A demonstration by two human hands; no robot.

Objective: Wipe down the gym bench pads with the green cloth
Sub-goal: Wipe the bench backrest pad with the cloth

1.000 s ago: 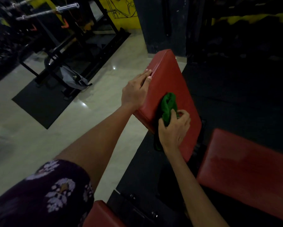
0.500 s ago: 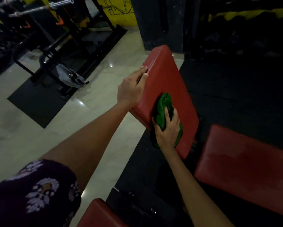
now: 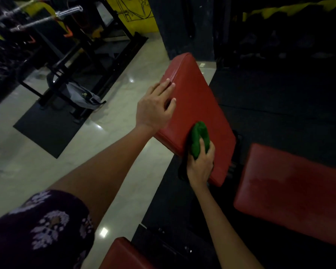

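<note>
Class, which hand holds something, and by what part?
The right hand grips the bunched green cloth at its lower end; the left hand only rests on the red pad.

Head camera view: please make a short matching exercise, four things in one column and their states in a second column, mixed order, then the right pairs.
Things:
1. left hand
2. right hand
3. green cloth
4. grey bag

States:
A. bunched on the tilted red pad
B. lies under a black rack
C. rests flat on the pad's edge
D. grips the cloth

Pairs: 1-C, 2-D, 3-A, 4-B
</note>
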